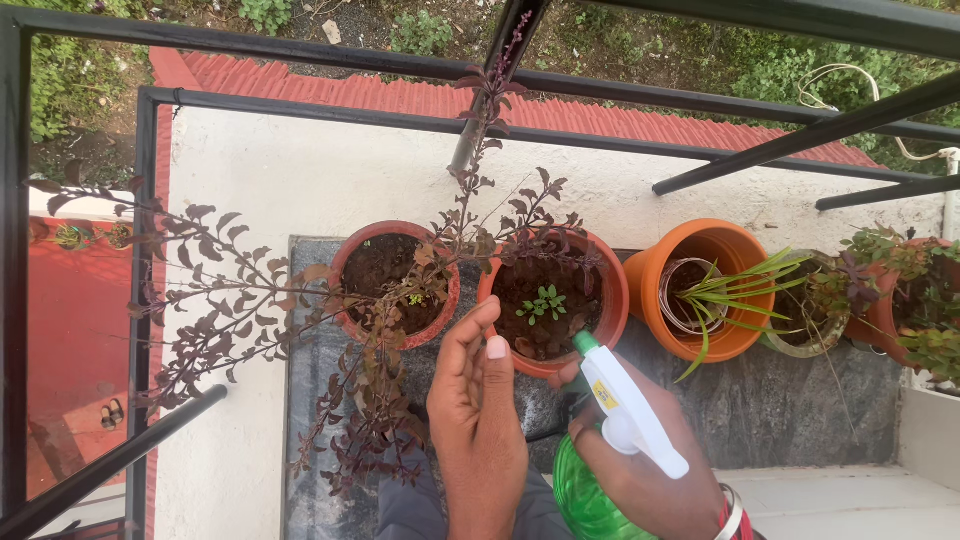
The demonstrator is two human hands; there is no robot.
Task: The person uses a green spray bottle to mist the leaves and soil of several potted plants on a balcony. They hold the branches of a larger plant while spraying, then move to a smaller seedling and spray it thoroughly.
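Right hand (640, 480) clamped on green spray bottle (600, 470), nozzle at middle pot (550, 300) (soil dry-looking); left hand (480, 420) empty, fingers together; other pots unsprayed, apparently.

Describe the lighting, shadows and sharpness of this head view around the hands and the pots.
Head view: soft, even daylight with no hard shadows or glare; left hand, right hand and its green spray bottle are sharp, as are the terracotta pots; wide-angle lens bends the black railing near the edges.

Right hand (640, 470) grips green spray bottle (600, 470) near terracotta pot (612, 300).
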